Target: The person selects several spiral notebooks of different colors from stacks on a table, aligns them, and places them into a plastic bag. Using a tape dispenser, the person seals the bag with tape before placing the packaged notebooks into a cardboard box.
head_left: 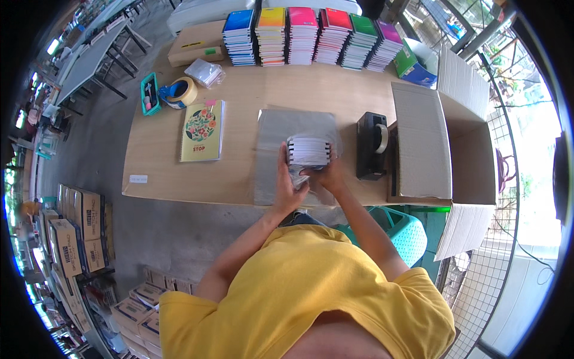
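Note:
Both my hands hold a small stack of spiral notebooks (308, 151) upright on its edge above a grey plastic bag (287, 128) lying flat on the wooden table (239, 179). My left hand (288, 182) grips the stack's left side. My right hand (326, 175) grips it from below on the right, with a fold of the grey bag under the fingers. A yellow notebook with a flower print (202, 130) lies to the left of the bag.
Several stacks of coloured notebooks (305, 36) line the far edge. A black tape dispenser (372, 145) stands right of the bag, beside an open cardboard box (454, 149). Tape rolls (179, 91) and a teal tray (149, 94) sit at far left. Cartons (75, 233) are piled on the floor.

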